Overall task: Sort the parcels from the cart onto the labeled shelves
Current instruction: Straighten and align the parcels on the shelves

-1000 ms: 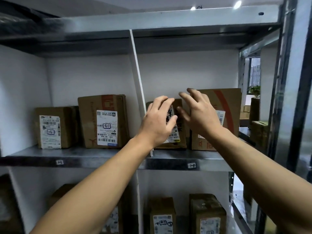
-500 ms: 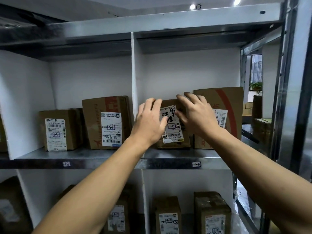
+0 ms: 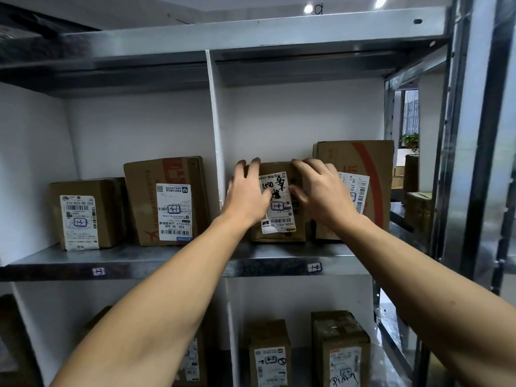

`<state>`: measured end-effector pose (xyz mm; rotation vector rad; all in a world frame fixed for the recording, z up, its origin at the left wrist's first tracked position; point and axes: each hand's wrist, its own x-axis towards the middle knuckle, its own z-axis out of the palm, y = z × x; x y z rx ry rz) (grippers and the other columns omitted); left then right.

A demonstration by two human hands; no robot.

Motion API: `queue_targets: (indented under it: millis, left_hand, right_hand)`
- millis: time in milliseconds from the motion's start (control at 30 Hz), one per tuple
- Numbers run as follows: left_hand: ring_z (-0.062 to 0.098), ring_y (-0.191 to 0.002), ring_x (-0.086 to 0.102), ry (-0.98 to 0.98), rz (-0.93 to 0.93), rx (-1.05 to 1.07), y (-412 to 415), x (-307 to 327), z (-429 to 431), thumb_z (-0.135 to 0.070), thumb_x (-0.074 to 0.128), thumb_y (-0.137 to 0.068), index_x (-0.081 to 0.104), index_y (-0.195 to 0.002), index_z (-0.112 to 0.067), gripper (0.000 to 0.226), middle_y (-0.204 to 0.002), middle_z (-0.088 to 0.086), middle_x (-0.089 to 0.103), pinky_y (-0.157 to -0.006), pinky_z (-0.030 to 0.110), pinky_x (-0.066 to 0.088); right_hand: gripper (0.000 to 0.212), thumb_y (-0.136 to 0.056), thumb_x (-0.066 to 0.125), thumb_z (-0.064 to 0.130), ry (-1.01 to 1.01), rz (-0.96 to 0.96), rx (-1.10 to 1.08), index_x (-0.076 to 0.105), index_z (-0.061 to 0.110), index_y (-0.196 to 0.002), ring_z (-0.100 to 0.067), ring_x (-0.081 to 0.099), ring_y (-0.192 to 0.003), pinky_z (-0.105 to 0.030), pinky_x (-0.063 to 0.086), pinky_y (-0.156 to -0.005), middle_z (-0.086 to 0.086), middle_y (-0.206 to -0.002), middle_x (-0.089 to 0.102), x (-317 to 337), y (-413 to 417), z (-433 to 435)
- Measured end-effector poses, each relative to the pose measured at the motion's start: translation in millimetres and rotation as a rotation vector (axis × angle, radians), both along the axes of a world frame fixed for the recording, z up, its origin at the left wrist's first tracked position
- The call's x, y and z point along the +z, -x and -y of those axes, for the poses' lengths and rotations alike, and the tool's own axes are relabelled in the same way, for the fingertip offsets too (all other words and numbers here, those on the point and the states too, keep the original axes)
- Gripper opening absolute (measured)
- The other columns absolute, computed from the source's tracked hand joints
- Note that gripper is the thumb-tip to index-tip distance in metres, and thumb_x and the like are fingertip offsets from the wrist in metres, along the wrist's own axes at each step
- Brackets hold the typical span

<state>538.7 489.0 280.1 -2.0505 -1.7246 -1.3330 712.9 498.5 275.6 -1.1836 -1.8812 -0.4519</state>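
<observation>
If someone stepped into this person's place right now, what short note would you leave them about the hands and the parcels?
Left hand: laid flat on the small parcel, fingers reaching its top edge.
Right hand: flat on the same parcel's front, to the right.
Where: the small parcel stands on the shelf, in the bay with the tag reading 1-4, beside a larger parcel.
Done: this parcel is shelved.
Left: let go and go back to the cart. It is out of view, so the remaining count is unknown.
</observation>
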Motion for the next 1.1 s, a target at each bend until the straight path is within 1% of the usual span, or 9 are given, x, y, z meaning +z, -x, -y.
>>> queue_targets:
  millis: [100,233,333,467,633,800,933,1033,1100]
  left_hand:
    - [0.032,-0.137,0.038,-0.019,0.021,-0.038,-5,-2,-1,-0.028,0.061,-0.094,0.026,-0.150,-0.026,0.066,-0.156,0.008,0.021,-0.111,0.045,0.037]
    - [0.032,-0.137,0.037,-0.042,0.039,-0.027,-6,-6,-3,-0.028,0.062,-0.094,0.027,-0.150,-0.026,0.067,-0.155,0.008,0.022,-0.113,0.045,0.035]
    - [0.031,-0.138,0.036,-0.060,0.088,-0.026,-4,-10,-6,-0.028,0.062,-0.093,0.027,-0.151,-0.026,0.067,-0.155,0.008,0.022,-0.114,0.044,0.034]
    - [0.030,-0.136,0.039,-0.071,0.128,-0.013,-2,-12,-9,-0.029,0.063,-0.092,0.029,-0.150,-0.025,0.066,-0.153,0.007,0.024,-0.112,0.045,0.037]
    - [0.030,-0.134,0.040,-0.086,0.114,-0.017,-2,-11,-10,-0.028,0.064,-0.092,0.034,-0.147,-0.024,0.063,-0.152,0.008,0.026,-0.111,0.045,0.039]
    - [0.030,-0.134,0.040,-0.073,0.114,-0.017,-2,-11,-11,-0.026,0.064,-0.092,0.033,-0.147,-0.024,0.063,-0.152,0.007,0.026,-0.111,0.045,0.040]
    - [0.030,-0.135,0.039,-0.079,0.108,-0.015,-2,-12,-9,-0.026,0.064,-0.092,0.033,-0.148,-0.022,0.064,-0.152,0.008,0.025,-0.111,0.048,0.039]
    - [0.029,-0.138,0.034,-0.147,0.071,-0.015,0,-9,-4,-0.027,0.064,-0.091,0.034,-0.148,-0.019,0.064,-0.152,0.008,0.027,-0.113,0.047,0.036]
    - [0.026,-0.139,0.033,-0.218,0.021,-0.026,1,-4,2,-0.028,0.063,-0.092,0.037,-0.147,-0.017,0.062,-0.151,0.007,0.031,-0.115,0.042,0.032]
  right_hand:
    - [0.059,-0.094,0.064,0.034,-0.015,0.035,-0.032,0.045,0.019,-0.148,-0.033,0.046,-0.124,-0.049,0.050,-0.093,-0.007,-0.143,0.052,-2,-9,0]
    - [0.057,-0.095,0.063,0.035,-0.024,0.030,-0.007,0.046,0.021,-0.147,-0.034,0.048,-0.120,-0.048,0.050,-0.091,-0.005,-0.142,0.053,-2,-15,1]
    - [0.059,-0.096,0.062,0.036,-0.005,0.012,0.031,0.041,0.022,-0.149,-0.033,0.050,-0.121,-0.047,0.050,-0.093,-0.006,-0.143,0.052,-1,-11,-1]
    - [0.061,-0.097,0.062,0.033,0.027,-0.039,0.099,0.038,0.022,-0.151,-0.032,0.050,-0.126,-0.045,0.045,-0.099,-0.008,-0.146,0.048,-3,-1,-2]
    - [0.064,-0.096,0.064,0.030,0.068,-0.123,0.139,0.036,0.021,-0.153,-0.033,0.049,-0.130,-0.049,0.046,-0.104,-0.010,-0.148,0.047,-4,3,-7]
    - [0.062,-0.096,0.065,0.025,0.072,-0.153,0.171,0.039,0.019,-0.151,-0.032,0.049,-0.132,-0.046,0.044,-0.107,-0.010,-0.149,0.047,-7,6,-7]
    - [0.061,-0.097,0.063,0.028,0.078,-0.159,0.175,0.037,0.020,-0.152,-0.032,0.048,-0.133,-0.045,0.044,-0.107,-0.010,-0.150,0.044,-7,8,-4]
    - [0.061,-0.097,0.062,0.030,0.033,-0.164,0.173,0.038,0.018,-0.152,-0.035,0.046,-0.134,-0.046,0.043,-0.108,-0.014,-0.151,0.043,-1,5,3]
    - [0.058,-0.097,0.063,0.030,-0.037,-0.134,0.164,0.042,0.015,-0.150,-0.035,0.048,-0.133,-0.046,0.044,-0.106,-0.016,-0.149,0.046,4,-2,11]
